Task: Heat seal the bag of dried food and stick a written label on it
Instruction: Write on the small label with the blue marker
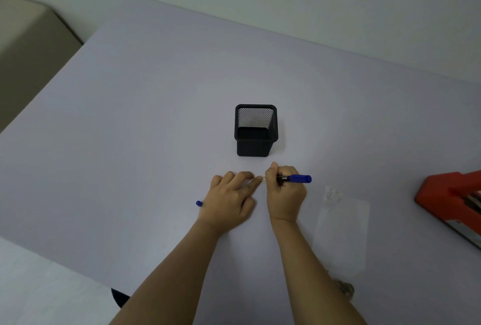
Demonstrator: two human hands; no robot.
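Black wire-mesh pen holder (255, 132), matt table (130, 116)

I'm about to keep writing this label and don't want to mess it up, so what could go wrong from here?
The small label is pinned only by the left hand fingertips, so it may slip and smear under the blue marker pen in the right hand. The loose blue pen cap could roll away. The clear plastic bag lies near your right forearm and could get nudged.

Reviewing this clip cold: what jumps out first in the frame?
Two bare hands meet mid-table: the right hand grips a blue-capped pen, the left hand presses flat beside it, seemingly steadying a small label. Just behind stands an empty black mesh pen holder; a red heat sealer pokes in at the right edge.
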